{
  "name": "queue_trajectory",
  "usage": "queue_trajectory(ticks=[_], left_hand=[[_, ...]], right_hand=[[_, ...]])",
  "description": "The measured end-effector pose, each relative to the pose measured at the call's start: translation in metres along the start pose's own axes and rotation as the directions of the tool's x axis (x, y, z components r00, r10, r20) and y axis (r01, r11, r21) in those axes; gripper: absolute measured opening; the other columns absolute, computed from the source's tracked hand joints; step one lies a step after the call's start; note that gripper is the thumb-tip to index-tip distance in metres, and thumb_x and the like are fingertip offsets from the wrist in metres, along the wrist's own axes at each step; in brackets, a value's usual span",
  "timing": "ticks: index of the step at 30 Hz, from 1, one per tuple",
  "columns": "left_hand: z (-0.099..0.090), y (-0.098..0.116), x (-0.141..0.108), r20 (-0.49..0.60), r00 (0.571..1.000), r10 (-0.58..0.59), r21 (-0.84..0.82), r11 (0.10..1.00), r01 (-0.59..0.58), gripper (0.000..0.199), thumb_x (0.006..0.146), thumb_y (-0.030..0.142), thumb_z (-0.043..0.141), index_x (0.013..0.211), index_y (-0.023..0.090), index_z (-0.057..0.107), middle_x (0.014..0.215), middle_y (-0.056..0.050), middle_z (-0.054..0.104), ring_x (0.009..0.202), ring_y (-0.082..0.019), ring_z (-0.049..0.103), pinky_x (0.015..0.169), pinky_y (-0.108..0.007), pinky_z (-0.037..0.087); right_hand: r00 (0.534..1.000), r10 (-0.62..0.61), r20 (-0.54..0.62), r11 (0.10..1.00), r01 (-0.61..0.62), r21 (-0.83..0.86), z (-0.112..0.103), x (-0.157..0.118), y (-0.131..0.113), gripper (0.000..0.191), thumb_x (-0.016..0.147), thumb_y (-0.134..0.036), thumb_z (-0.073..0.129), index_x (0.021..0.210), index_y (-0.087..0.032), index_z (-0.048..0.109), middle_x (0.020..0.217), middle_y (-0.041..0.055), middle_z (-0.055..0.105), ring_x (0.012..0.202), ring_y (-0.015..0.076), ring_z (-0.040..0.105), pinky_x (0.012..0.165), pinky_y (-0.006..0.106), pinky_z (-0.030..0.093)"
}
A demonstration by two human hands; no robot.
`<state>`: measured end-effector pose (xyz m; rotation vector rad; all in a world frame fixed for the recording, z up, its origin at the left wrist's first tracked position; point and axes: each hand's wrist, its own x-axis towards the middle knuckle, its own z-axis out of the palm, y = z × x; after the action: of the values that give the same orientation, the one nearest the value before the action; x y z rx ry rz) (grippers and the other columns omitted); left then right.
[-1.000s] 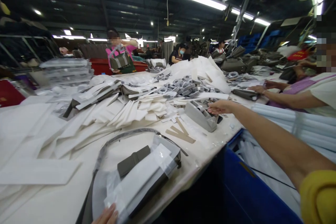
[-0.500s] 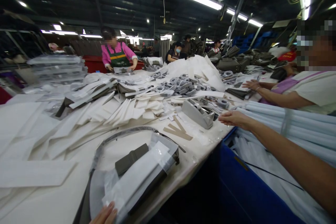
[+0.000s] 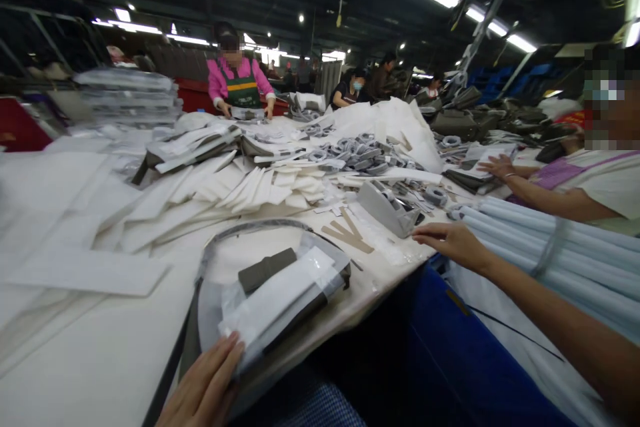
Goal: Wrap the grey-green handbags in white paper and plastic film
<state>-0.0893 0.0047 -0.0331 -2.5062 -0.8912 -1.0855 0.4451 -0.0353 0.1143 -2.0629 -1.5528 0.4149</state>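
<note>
A dark olive bag (image 3: 310,310) lies near the table's front edge, with white paper (image 3: 280,290) and clear plastic around it. Its curved, plastic-wrapped strap (image 3: 255,225) arches behind it. My left hand (image 3: 205,377) rests on the near end of the white wrapping, fingers stretched out and flat. At the right, my right hand (image 3: 453,243) reaches to the front end of a grey tape dispenser (image 3: 383,210). Its thumb and fingertips come together there; whatever lies between them is too small to make out. Brown strips (image 3: 347,233) lie beside the dispenser.
White sheets (image 3: 200,197) spread over the table's left and middle, with grey rolls (image 3: 360,155) behind. A blue bin (image 3: 440,333) and pale foam tubes (image 3: 545,240) stand at right. One co-worker's hands (image 3: 497,167) are beyond; another co-worker (image 3: 243,87) stands across the table.
The view has shifted, so the bag and table appear farther right and higher. More of my left hand shows on the wrapping. My right hand stays at the tape dispenser's front end.
</note>
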Motion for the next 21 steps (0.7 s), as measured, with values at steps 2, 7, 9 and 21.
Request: queue_trajectory(ticks=[2,7,9,21], left_hand=[[-0.006,0.014,0.004,-0.025,0.996,-0.091,0.012,0.996,0.091,0.045,0.097,0.013,0.053,0.140,0.022,0.055,0.132,-0.003,0.066,0.116,-0.018,0.066,0.115,-0.030,0.041],[-0.010,0.029,0.010,-0.019,0.983,-0.185,-0.053,0.982,0.184,0.033,0.096,0.009,0.054,0.127,0.016,0.063,0.127,-0.007,0.068,0.122,-0.022,0.062,0.106,-0.038,0.051],[-0.010,0.030,0.011,-0.007,0.977,-0.211,-0.060,0.976,0.210,0.032,0.096,0.011,0.055,0.127,0.016,0.063,0.128,-0.008,0.068,0.122,-0.023,0.062,0.105,-0.040,0.052],[-0.007,0.035,0.010,-0.126,0.942,-0.311,-0.090,0.949,0.301,0.033,0.096,0.013,0.057,0.127,0.022,0.064,0.110,-0.009,0.068,0.106,-0.021,0.066,0.094,-0.034,0.056]], right_hand=[[0.980,-0.169,0.106,0.983,0.175,-0.055,0.018,-0.008,-0.040,0.031,0.080,-0.051,0.069,0.095,-0.027,0.080,0.103,0.0065,0.077,0.100,0.0308,0.068,0.095,0.039,0.052],[0.740,-0.516,0.433,0.838,0.541,0.073,0.081,-0.013,-0.157,0.032,0.087,-0.049,0.065,0.111,-0.031,0.076,0.100,0.0059,0.077,0.090,0.0253,0.070,0.082,0.033,0.053],[0.548,-0.643,0.535,0.714,0.681,0.162,0.107,-0.011,-0.202,0.027,0.092,-0.042,0.062,0.112,-0.031,0.075,0.098,0.0041,0.076,0.086,0.0213,0.069,0.079,0.030,0.051],[0.132,-0.511,0.849,0.367,0.927,0.076,0.209,0.017,-0.313,0.029,0.076,-0.018,0.080,0.100,-0.027,0.066,0.078,-0.0047,0.071,0.067,0.0142,0.061,0.056,0.024,0.029]])
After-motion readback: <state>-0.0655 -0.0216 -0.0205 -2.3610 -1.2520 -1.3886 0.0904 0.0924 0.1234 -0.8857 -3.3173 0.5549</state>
